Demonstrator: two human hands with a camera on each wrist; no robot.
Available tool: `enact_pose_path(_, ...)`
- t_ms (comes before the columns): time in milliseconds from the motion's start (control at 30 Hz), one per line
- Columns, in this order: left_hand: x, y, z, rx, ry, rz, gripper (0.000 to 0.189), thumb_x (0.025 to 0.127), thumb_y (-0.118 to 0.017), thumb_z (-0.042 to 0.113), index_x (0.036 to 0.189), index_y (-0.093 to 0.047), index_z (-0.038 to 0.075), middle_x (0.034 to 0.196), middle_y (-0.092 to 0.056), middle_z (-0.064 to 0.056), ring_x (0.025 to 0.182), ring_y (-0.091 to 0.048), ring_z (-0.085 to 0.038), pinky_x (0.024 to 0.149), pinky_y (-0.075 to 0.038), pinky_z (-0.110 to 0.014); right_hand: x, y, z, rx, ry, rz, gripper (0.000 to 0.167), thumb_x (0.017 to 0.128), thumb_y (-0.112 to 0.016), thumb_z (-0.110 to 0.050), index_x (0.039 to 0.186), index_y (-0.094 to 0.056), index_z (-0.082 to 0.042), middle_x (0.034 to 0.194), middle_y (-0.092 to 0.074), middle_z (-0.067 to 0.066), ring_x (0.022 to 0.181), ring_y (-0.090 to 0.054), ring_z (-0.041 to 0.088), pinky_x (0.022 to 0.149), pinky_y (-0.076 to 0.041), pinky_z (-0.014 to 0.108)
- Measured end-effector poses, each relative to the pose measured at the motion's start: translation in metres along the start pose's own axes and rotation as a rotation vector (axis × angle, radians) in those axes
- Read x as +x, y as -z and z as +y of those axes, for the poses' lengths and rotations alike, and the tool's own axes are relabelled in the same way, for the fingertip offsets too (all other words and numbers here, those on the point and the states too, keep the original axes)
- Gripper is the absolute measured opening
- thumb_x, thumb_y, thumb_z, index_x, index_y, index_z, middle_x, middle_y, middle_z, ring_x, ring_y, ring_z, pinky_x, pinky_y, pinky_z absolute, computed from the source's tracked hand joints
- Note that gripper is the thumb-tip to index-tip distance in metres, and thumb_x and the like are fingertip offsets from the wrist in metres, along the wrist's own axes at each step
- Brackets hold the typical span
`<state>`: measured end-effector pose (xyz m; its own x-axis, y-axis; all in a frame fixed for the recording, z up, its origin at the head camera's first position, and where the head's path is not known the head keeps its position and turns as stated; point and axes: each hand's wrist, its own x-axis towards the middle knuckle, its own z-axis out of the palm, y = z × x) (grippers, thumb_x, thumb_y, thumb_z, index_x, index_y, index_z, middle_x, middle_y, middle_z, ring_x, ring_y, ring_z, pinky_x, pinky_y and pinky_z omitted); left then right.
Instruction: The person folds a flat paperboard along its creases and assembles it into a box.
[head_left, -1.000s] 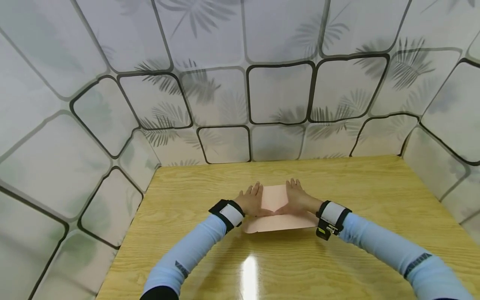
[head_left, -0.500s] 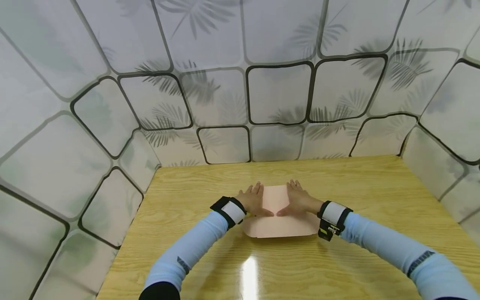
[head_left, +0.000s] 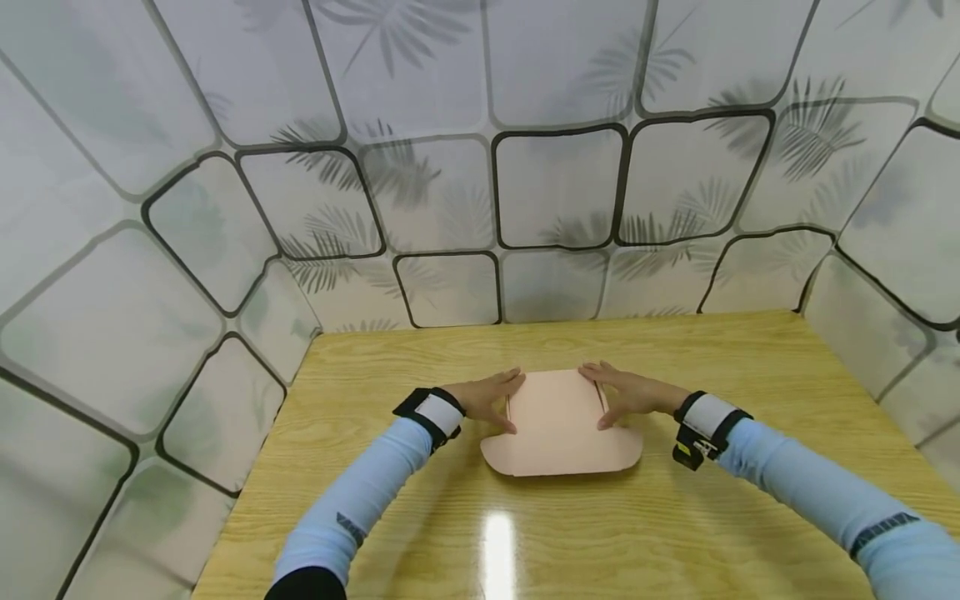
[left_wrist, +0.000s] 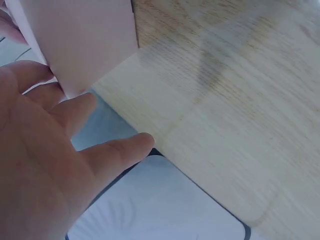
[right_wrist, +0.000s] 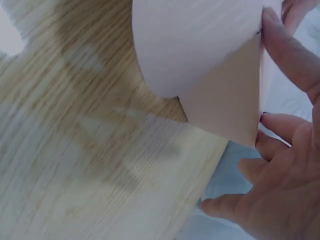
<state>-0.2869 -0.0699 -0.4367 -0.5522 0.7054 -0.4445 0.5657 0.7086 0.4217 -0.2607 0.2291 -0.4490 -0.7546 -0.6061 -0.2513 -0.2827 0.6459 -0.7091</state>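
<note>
A pale pink cardboard box [head_left: 555,400] lies on the table, its wide front flap [head_left: 562,454] with rounded ends jutting out on the near side. At the box's left edge is my left hand [head_left: 487,396], thumb and fingers spread apart along that side. My right hand [head_left: 630,392] touches the right edge, with its fingers at the far corner and its thumb nearer the flap. In the left wrist view, fingertips meet a side wall [left_wrist: 90,45] of the box. In the right wrist view, the thumb lies along the top edge above the tapered side wall [right_wrist: 225,95].
The wooden table [head_left: 675,517] runs back to a patterned fabric wall [head_left: 555,192], which also encloses the left and right sides. A bright light reflection shows on the tabletop in front of the box.
Both hands have drawn apart from the top of the box to its left and right edges, uncovering the top. The front flap tilted slightly toward me earlier.
</note>
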Motion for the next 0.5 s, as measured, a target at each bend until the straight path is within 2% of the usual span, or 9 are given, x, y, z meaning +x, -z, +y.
enact_pose_path(133, 0.003, -0.006, 0.01, 0.102, 0.114, 0.024, 0.093, 0.091, -0.06, 0.051, 0.157, -0.006, 0.014, 0.164, 0.002, -0.006, 0.15, -0.007, -0.029, 0.116, -0.015, -0.061, 0.005, -0.011, -0.008, -0.156, -0.059, 0.053, 0.114, 0.074, -0.082, -0.042, 0.15, -0.014, 0.01, 0.155, -0.009, 0.034, 0.142, -0.007, 0.054, 0.101, -0.008, 0.08)
enact_pose_path(200, 0.007, -0.014, 0.017, 0.175, 0.177, 0.053, 0.098, 0.088, -0.059, 0.06, 0.157, -0.005, 0.015, 0.164, 0.0, -0.005, 0.15, -0.011, -0.028, 0.115, -0.019, -0.061, 0.01, -0.022, -0.015, -0.243, -0.111, 0.096, 0.122, 0.07, -0.083, -0.049, 0.15, -0.013, 0.01, 0.154, -0.012, 0.035, 0.142, -0.013, 0.053, 0.097, -0.01, 0.083)
enact_pose_path(267, 0.011, -0.021, 0.025, 0.235, 0.223, 0.094, 0.102, 0.085, -0.059, 0.064, 0.157, -0.006, 0.015, 0.164, -0.002, -0.007, 0.149, -0.015, -0.029, 0.115, -0.023, -0.058, 0.013, -0.032, -0.021, -0.298, -0.153, 0.146, 0.125, 0.066, -0.085, -0.05, 0.15, -0.015, 0.01, 0.153, -0.014, 0.036, 0.141, -0.015, 0.053, 0.095, -0.011, 0.084)
enact_pose_path(400, 0.011, -0.026, 0.031, 0.271, 0.242, 0.142, 0.103, 0.082, -0.062, 0.065, 0.157, -0.009, 0.019, 0.164, -0.004, -0.011, 0.148, -0.017, -0.034, 0.113, -0.027, -0.058, 0.014, -0.036, -0.023, -0.34, -0.132, 0.189, 0.122, 0.065, -0.087, -0.046, 0.15, -0.018, 0.008, 0.153, -0.017, 0.035, 0.141, -0.018, 0.052, 0.093, -0.012, 0.085)
enact_pose_path(500, 0.007, -0.026, 0.027, 0.247, 0.207, 0.143, 0.099, 0.083, -0.063, 0.062, 0.157, -0.01, 0.023, 0.164, -0.004, -0.012, 0.148, -0.017, -0.035, 0.113, -0.026, -0.06, 0.009, -0.031, -0.015, -0.317, -0.084, 0.154, 0.118, 0.068, -0.085, -0.047, 0.152, -0.019, 0.004, 0.155, -0.015, 0.032, 0.14, -0.022, 0.051, 0.093, -0.009, 0.085)
